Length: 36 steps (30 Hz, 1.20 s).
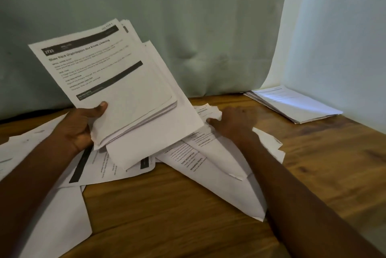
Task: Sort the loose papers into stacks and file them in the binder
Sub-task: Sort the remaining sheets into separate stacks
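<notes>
Loose papers [211,153] lie under the right hand [234,123], fingers flat on them; left hand [83,126] grips the raised stack [117,82]

The wooden tabletop [177,211] carries loose papers [213,166] scattered across its left and middle, overlapping one another, some printed side up, some blank. A neat stack [292,104] lies apart at the far right corner, against the cloth backdrop.
</notes>
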Motion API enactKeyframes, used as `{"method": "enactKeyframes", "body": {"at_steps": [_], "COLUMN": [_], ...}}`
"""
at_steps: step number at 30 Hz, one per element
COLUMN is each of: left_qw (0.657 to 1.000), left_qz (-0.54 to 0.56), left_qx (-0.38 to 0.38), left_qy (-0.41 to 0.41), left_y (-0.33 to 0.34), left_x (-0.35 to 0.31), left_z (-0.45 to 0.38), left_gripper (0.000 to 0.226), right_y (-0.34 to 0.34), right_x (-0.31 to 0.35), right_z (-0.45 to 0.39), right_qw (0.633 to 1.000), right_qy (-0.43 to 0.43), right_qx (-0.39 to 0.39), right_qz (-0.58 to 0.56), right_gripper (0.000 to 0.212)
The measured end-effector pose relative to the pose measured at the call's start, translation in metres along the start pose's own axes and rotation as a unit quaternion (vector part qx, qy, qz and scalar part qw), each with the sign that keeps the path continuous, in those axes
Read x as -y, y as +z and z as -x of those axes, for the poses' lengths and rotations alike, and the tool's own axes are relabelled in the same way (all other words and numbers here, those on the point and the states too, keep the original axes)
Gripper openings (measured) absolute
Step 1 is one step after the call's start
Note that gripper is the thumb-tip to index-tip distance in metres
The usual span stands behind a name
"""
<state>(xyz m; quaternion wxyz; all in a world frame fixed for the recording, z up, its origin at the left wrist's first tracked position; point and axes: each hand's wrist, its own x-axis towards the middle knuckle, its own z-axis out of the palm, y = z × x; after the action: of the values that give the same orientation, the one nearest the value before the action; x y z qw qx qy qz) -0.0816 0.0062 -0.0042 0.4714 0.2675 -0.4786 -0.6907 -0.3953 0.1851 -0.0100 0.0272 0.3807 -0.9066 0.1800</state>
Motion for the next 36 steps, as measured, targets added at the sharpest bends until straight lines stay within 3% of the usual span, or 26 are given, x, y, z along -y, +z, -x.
{"method": "enactKeyframes", "body": {"at_steps": [1,3,10,13,15,17,21,24,28,32,36], "left_qw": [1.0,1.0,1.0,1.0,1.0,1.0,1.0,1.0,1.0,1.0,1.0], "left_qz": [-0.001,-0.013,-0.017,-0.019,-0.022,-0.028,-0.017,-0.016,-0.007,-0.011,-0.004], "left_qx": [-0.003,-0.001,0.009,0.008,0.008,0.01,0.001,-0.007,0.0,0.005,-0.006], "left_qy": [0.004,0.002,-0.006,-0.007,-0.003,0.002,0.007,0.004,0.004,0.002,-0.006], "left_y": [0.0,0.001,-0.002,-0.002,-0.004,-0.004,-0.006,-0.004,-0.001,-0.005,-0.006], "left_x": [0.0,0.0,-0.003,-0.003,-0.003,-0.004,-0.008,-0.01,-0.009,-0.008,-0.007], "left_z": [0.0,-0.001,0.0,0.001,0.001,0.001,0.0,0.0,0.003,0.0,0.0], "left_gripper": [0.038,0.033,0.046,0.045,0.045,0.037,0.026,0.028,0.041,0.046,0.033], "right_y": [-0.001,-0.002,-0.015,-0.016,-0.013,-0.011,-0.012,0.0,0.016,0.004,-0.011], "right_x": [-0.008,-0.016,-0.022,-0.028,-0.028,-0.026,-0.004,0.026,0.039,0.025,-0.008], "right_z": [-0.001,-0.001,-0.005,-0.007,-0.008,-0.008,0.002,0.016,0.023,0.011,-0.016], "right_qw": [0.998,0.997,0.99,0.987,0.992,0.993,0.981,0.976,0.975,0.966,0.979], "right_qy": [0.035,0.06,0.091,0.092,0.075,0.058,-0.025,-0.133,-0.179,-0.111,0.027], "right_qx": [0.042,0.056,-0.012,-0.011,0.018,0.009,-0.109,-0.035,0.028,0.05,-0.113], "right_qz": [0.015,0.002,-0.11,-0.134,-0.105,-0.101,-0.157,-0.17,-0.13,-0.227,-0.165], "right_gripper": [0.073,0.075,0.028,0.029,0.04,0.034,0.026,0.03,0.039,0.044,0.019]}}
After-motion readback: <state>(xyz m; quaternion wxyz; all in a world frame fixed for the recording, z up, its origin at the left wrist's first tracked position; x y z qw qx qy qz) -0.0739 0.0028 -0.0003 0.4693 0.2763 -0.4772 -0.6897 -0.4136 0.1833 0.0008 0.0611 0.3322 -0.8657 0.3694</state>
